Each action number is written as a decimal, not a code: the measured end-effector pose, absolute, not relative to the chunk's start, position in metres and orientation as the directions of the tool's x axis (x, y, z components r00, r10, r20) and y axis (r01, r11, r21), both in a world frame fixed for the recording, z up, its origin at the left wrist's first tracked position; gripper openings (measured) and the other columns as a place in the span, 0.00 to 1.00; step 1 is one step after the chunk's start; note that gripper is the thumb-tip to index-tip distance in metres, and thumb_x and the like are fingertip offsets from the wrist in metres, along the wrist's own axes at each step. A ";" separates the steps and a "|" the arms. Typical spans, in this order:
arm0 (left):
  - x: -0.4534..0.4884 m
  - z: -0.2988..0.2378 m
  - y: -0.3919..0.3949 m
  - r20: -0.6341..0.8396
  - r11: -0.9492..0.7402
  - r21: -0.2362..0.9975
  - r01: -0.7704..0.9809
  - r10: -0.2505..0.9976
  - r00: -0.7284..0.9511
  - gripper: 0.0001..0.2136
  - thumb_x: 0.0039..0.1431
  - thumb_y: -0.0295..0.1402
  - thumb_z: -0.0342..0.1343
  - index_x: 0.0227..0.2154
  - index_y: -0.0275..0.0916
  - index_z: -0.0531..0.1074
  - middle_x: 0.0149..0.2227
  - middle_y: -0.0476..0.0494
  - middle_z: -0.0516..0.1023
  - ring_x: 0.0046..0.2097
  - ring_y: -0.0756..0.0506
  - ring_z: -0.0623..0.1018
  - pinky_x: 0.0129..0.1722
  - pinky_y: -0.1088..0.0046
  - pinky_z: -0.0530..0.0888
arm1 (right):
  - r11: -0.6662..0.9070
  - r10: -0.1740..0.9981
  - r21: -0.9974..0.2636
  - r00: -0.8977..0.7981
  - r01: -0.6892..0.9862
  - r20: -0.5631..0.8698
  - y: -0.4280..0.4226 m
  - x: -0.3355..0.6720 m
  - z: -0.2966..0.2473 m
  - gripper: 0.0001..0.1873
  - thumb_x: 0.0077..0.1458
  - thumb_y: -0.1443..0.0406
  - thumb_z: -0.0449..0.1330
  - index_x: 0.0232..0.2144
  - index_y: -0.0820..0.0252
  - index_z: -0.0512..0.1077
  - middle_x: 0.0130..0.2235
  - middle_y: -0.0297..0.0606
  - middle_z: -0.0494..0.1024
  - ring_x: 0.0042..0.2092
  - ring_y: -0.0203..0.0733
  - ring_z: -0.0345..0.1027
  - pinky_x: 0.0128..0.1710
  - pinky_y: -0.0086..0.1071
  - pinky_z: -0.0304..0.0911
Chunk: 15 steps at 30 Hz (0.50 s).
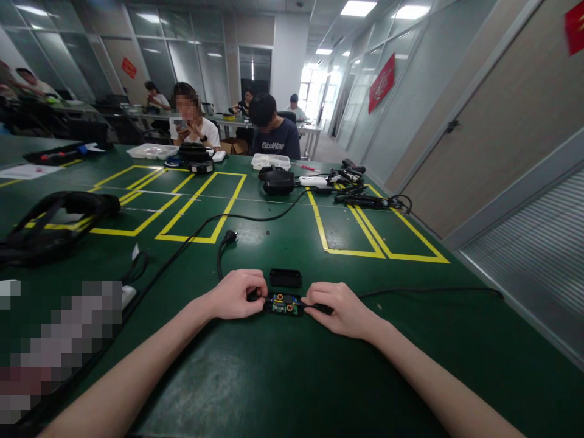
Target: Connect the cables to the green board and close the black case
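Note:
An opened power adapter point(285, 303) lies on the green table in front of me, its circuit board with coils and coloured wires facing up. At its left end my left hand point(241, 294) is closed on the black power cord, which leads back to a plug point(230, 236). Thumb and fingers of my right hand point(336, 309) pinch the black output cable at the other end, and that cable point(424, 291) runs off to the right. Just behind the adapter rests its black cover point(285, 278), hollow side up, touched by neither hand.
A long black cord point(228, 216) crosses the table from a power strip at the left. Black headgear point(64, 219) lies at left. Farther back are a black case point(276, 180), a white tray point(271, 161) and tangled cables point(356, 191). Two people sit opposite; several more are behind.

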<state>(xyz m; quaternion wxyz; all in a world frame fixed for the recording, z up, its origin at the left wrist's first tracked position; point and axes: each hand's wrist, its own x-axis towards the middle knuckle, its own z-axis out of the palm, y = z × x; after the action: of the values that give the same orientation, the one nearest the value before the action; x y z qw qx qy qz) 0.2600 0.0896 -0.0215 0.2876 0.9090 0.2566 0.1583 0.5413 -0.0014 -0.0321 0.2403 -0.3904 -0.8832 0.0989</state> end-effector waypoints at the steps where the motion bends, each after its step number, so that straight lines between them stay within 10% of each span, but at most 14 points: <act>1: 0.260 -0.022 0.090 0.143 -0.700 0.608 0.375 0.561 0.815 0.02 0.50 0.28 0.56 0.27 0.38 0.73 0.30 0.51 0.72 0.28 0.51 0.69 0.28 0.77 0.64 | 0.683 0.730 -0.355 -0.588 0.638 0.348 -0.001 0.541 -0.031 0.07 0.66 0.67 0.58 0.34 0.58 0.73 0.35 0.40 0.79 0.36 0.41 0.73 0.34 0.32 0.64; 15: 0.266 -0.014 0.087 -0.001 -0.565 0.695 0.445 0.619 0.786 0.09 0.58 0.36 0.59 0.26 0.37 0.75 0.23 0.52 0.71 0.25 0.52 0.67 0.27 0.77 0.63 | 0.721 0.692 -0.284 -0.630 0.632 0.353 -0.002 0.538 -0.025 0.12 0.69 0.68 0.55 0.34 0.59 0.76 0.35 0.41 0.78 0.35 0.42 0.69 0.36 0.35 0.64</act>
<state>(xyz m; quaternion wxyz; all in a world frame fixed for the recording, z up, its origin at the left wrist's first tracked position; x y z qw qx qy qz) 0.2655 0.0871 -0.0136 0.3541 0.8760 0.3036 0.1223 0.5381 -0.0025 -0.0245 0.2233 -0.3677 -0.9003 0.0666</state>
